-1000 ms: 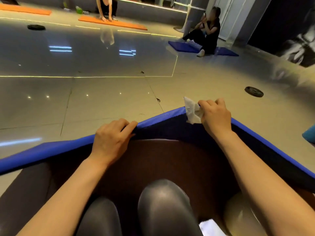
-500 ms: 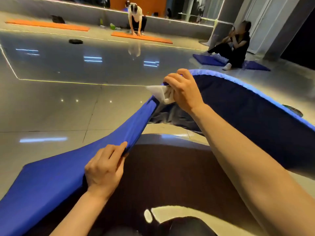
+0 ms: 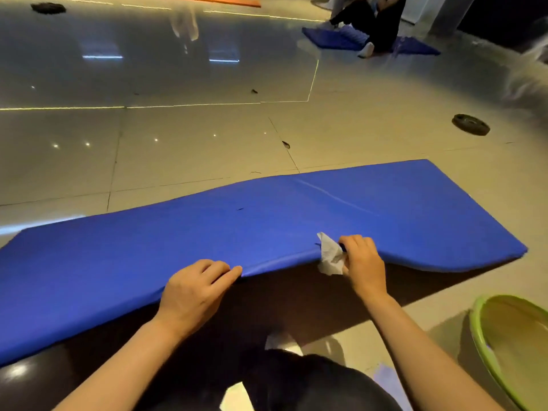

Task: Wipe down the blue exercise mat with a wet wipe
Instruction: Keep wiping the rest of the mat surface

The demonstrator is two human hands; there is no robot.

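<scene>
— Two hands are on the near edge of the blue exercise mat (image 3: 267, 221), right?

— Yes. Left hand (image 3: 192, 287) has its fingers curled over the edge, gripping it. Right hand (image 3: 360, 264) grips the same edge farther right, and pinches the wet wipe (image 3: 329, 254) against it.

— How does the wipe sit?

— Crumpled and white, folded over the mat's edge, one corner sticking up on the top surface, the rest hanging below the lip.

— And the mat itself?

— Spread across the glossy tiled floor (image 3: 192, 149), its far side lying flat. The near edge is lifted between the hands, with dark shadow beneath it. A faint pale crease runs across the top toward the right.

— Any brand, label or writing?

— None that I can read, on the mat or the wipe.

— What else is around?

— A green basin (image 3: 486, 351) at lower right, just beside the right forearm. A dark weight plate (image 3: 470, 124) lies on the floor beyond the mat. Farther off, a seated person (image 3: 382, 22) in dark clothes on another blue mat (image 3: 335, 40), and a strip of orange mat (image 3: 213, 0) at the top edge.
</scene>
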